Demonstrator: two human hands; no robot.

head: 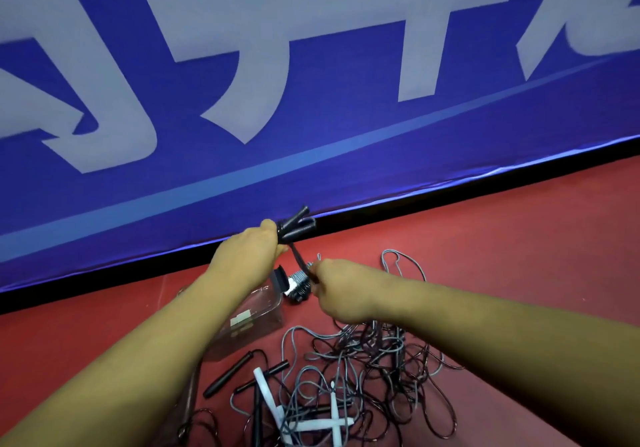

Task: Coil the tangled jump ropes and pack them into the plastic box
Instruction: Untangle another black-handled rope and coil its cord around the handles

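Though light and limp, liable to spring loose: black handles (296, 226) clenched in fingers of left hand (247, 251); cord (300, 261) pinched taut below them by fingers of right hand (334, 289). Best taken at stiff handles. Remaining tangled jump ropes (363, 360) on floor (519, 256) beneath right fingers, plastic box (258, 320) beneath left.

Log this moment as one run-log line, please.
left hand: grips black jump-rope handles | right hand: pinches black cord | clear plastic box: on red floor | tangled rope pile: uncoiled
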